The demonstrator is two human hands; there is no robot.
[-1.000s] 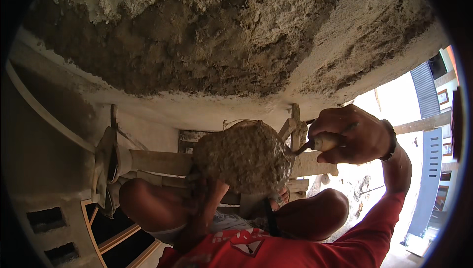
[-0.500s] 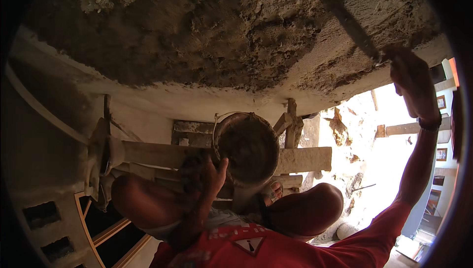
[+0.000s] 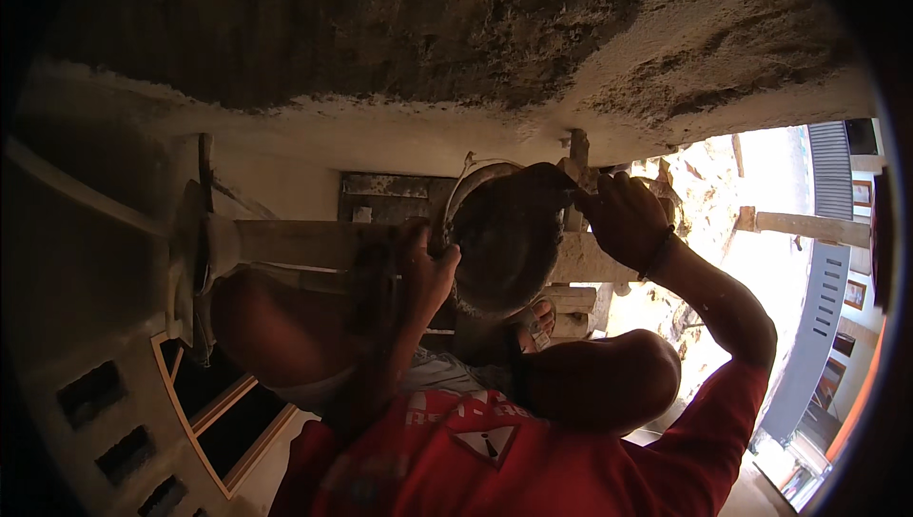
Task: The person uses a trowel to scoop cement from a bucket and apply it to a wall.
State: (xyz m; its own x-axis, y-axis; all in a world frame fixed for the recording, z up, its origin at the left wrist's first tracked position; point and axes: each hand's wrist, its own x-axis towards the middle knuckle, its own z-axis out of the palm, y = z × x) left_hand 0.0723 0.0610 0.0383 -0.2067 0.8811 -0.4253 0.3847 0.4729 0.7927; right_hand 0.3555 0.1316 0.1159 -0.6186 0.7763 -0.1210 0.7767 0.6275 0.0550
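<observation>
A round mortar-stained bucket with a thin wire handle is in front of me, between my bent knees. At its left rim is my left hand, the thumb along the edge and the fingers closed round it. My right hand grips a trowel by its handle, mostly hidden in the fist. The trowel's dark blade reaches over the bucket's far right rim into its mouth. What the bucket contains is too dark to make out. Beyond it, a wall carries a dark patch of rough, wet-looking plaster.
Wooden scaffold planks run crosswise beneath me, with an upright post by the wall. My knees flank the bucket. A wooden window frame is low on the left. Bright rubble ground lies below on the right.
My right hand has brought the trowel from the wall at upper right down to the bucket. The bucket appears more tilted, my left hand still on its rim. The view has shifted.
</observation>
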